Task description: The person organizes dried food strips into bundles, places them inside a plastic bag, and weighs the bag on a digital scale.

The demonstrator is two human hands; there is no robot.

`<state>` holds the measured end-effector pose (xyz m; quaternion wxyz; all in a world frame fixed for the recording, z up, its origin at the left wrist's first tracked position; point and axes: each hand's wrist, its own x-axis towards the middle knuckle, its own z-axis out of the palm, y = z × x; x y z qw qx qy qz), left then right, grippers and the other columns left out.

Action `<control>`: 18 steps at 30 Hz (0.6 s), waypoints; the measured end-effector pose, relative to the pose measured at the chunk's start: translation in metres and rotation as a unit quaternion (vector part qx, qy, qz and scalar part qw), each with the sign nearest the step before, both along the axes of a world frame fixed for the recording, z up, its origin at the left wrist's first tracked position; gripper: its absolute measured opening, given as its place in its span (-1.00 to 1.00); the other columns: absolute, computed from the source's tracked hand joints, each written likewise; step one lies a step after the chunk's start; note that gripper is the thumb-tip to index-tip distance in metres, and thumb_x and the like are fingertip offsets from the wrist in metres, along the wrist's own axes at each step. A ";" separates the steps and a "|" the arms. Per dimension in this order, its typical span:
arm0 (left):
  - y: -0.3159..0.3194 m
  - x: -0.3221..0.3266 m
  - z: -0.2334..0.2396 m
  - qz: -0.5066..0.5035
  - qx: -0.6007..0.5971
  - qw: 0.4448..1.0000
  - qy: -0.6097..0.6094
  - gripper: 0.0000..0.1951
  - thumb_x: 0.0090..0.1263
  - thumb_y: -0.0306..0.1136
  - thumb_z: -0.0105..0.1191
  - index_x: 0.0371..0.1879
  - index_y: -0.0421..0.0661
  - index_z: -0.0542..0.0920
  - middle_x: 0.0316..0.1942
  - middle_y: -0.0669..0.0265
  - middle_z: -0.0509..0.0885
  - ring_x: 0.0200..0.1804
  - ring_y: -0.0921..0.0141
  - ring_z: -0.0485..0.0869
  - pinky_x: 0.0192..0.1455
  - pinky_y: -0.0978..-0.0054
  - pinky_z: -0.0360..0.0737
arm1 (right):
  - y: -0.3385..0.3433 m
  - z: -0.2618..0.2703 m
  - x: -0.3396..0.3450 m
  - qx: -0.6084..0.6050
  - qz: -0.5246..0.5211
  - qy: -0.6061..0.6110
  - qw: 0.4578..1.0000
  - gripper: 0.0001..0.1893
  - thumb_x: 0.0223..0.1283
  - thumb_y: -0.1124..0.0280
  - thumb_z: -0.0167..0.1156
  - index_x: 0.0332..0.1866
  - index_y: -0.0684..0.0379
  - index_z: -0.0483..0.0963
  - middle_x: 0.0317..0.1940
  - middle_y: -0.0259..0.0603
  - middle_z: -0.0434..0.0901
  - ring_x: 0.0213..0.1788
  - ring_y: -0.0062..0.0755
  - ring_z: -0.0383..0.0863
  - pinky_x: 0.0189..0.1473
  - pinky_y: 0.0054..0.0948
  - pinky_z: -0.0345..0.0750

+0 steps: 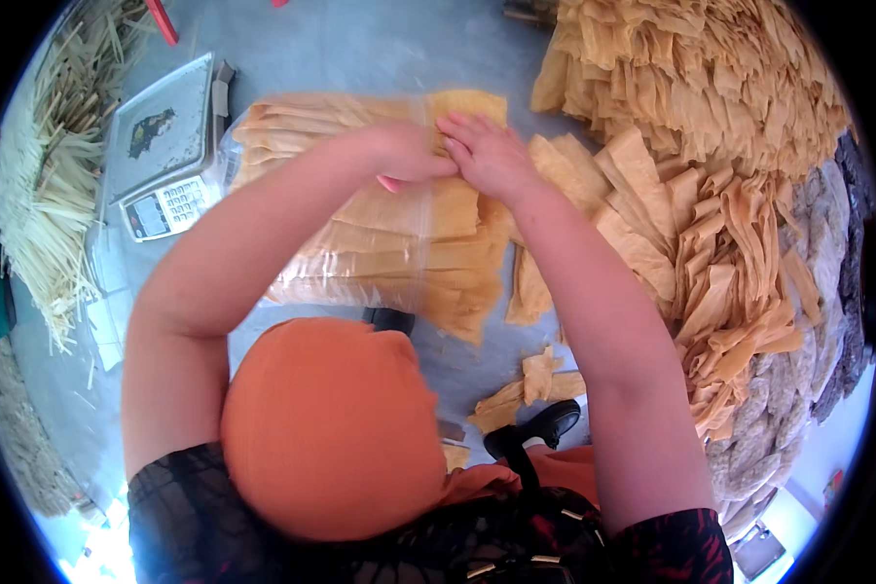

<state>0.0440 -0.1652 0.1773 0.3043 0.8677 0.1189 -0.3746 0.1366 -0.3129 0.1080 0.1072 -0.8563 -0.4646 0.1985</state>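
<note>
A clear plastic bag [347, 274] lies in front of me, filled with flat, folded yellow-orange sheets that look like dried tofu skin. The sheets [467, 285] stick out of its right-hand end. My right hand [485, 150] lies with fingers spread on the sheets by the bag's mouth, near the far edge. Beside it, touching or nearly touching, my left hand [412, 153] is bent over the bag; something pink shows under its palm, and its fingertips are partly hidden, so its grip is unclear.
A digital scale [164, 131] with a stained metal tray stands at the left, beside a heap of pale thin sticks [62, 197]. Large piles of yellow-orange sheets [686, 80] rise at the right. Loose pieces [504, 405] lie near my black shoe [555, 423]. Filled plastic bags [752, 431] are at the far right.
</note>
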 end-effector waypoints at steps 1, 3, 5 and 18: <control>-0.002 0.002 0.003 0.023 -0.024 0.999 -0.030 -0.51 0.31 0.05 -0.02 -0.39 -0.25 0.62 -0.44 0.13 0.63 -0.52 0.33 0.66 -0.47 0.45 0.65 | -0.002 -0.004 0.006 0.001 0.002 0.006 1.000 -0.53 0.46 0.03 -0.18 0.40 -0.21 0.32 0.44 -0.45 0.25 0.50 -0.24 0.13 0.46 -0.09 0.11; -0.001 0.003 0.007 0.052 -0.035 0.998 -0.003 -0.56 0.30 -0.01 0.01 -0.41 -0.25 0.60 -0.45 0.12 0.61 -0.53 0.33 0.65 -0.48 0.46 0.65 | -0.002 -0.005 0.011 -0.012 0.006 0.019 1.000 -0.53 0.46 0.01 -0.20 0.40 -0.24 0.30 0.46 -0.49 0.22 0.52 -0.28 0.09 0.48 -0.08 0.05; -0.003 0.001 0.006 0.071 -0.048 0.996 0.005 -0.56 0.28 0.01 0.05 -0.53 -0.22 0.54 -0.53 0.16 0.59 -0.55 0.34 0.65 -0.49 0.47 0.65 | -0.001 0.001 0.006 -0.037 0.008 0.032 0.999 -0.53 0.47 -0.01 -0.24 0.42 -0.29 0.27 0.48 -0.57 0.17 0.55 -0.36 0.01 0.52 -0.06 -0.05; -0.033 -0.037 0.009 0.035 0.130 0.976 -0.169 -0.65 0.16 -0.13 0.05 -0.50 -0.25 0.62 -0.46 0.02 0.68 -0.32 0.07 0.67 -0.17 0.14 0.59 | -0.010 0.020 -0.011 0.037 -0.013 -0.020 0.999 -0.53 0.45 0.08 -0.17 0.41 -0.15 0.29 0.46 -0.42 0.21 0.52 -0.31 0.09 0.50 -0.03 0.00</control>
